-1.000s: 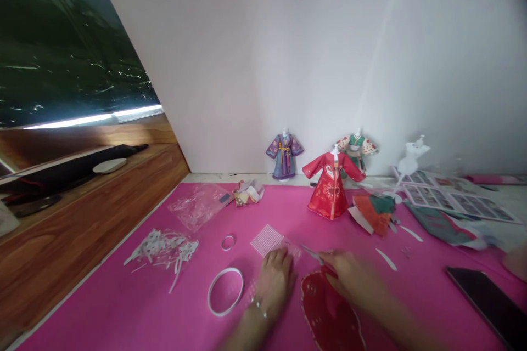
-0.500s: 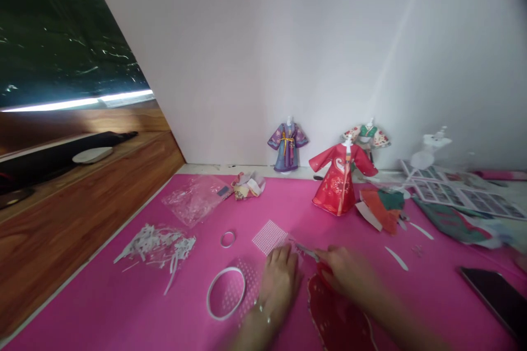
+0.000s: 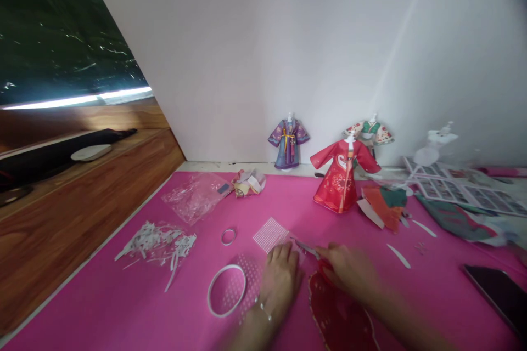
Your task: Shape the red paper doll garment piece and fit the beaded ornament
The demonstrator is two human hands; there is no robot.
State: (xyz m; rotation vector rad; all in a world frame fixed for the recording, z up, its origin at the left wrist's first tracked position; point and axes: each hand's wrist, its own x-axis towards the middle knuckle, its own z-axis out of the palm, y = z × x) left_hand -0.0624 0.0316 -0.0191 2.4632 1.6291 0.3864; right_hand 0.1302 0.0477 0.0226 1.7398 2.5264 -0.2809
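My left hand [image 3: 280,274] lies over the near corner of a small sheet of white beads [image 3: 270,235], fingers resting flat on it. A bracelet is on that wrist. In my right hand [image 3: 343,266], fingers closed, is a pair of scissors [image 3: 305,247] with red handles. The blades point left, at the sheet's right end beside my left fingertips. Blur hides how far apart the blades are. Below my right hand lies a red fabric piece [image 3: 337,312] with a pale edging, partly covered by the forearm.
Tape rolls [image 3: 226,290] and white paper scraps [image 3: 156,241] lie to the left. Behind stand small dress forms in a purple robe [image 3: 288,145] and a red robe [image 3: 340,175]. Fabric scraps [image 3: 385,205] and a phone [image 3: 494,290] lie to the right.
The view has shifted slightly. Both hands stay in nearly the same place, with the scissors still at the sheet's right end.
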